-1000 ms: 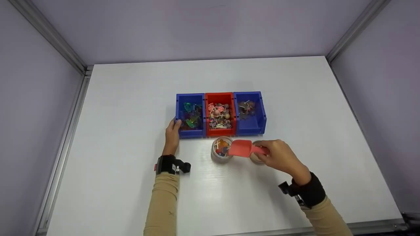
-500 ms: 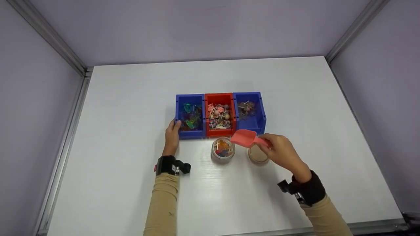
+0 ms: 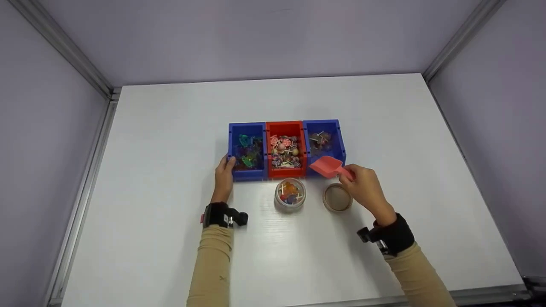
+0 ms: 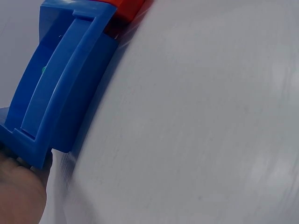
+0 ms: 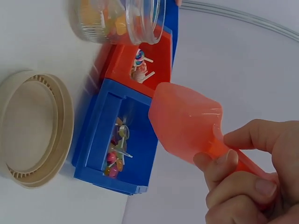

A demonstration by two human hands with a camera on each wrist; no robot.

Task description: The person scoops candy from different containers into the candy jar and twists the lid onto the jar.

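Observation:
My right hand [image 3: 362, 187] grips the handle of a coral-pink scoop [image 3: 327, 166], its blade over the front of the right blue bin [image 3: 342, 147]. No candy shows in the scoop [image 5: 184, 121]. Small lollipops lie in the back part of that bin. My left hand [image 3: 223, 177] holds the left blue bin [image 3: 248, 175] by its front left side; part of the fingers is hidden in the left wrist view, behind the bin [image 4: 70, 88]. Between the two blue bins stands a red bin [image 3: 286, 172] full of lollipops. Green and other coloured translucent pieces fill the left bin.
Just in front of the red bin stands a glass jar [image 3: 290, 206] without a lid, with orange, red and blue candies inside. To its right a round beige lid [image 3: 337, 198] lies inner side up on the white table [image 3: 273, 251]. Walls [image 3: 273, 38] enclose the table.
My right hand has carried the scoop from beside the jar's mouth up and right to the right blue bin, uncovering the beige lid. My left hand has stayed in place.

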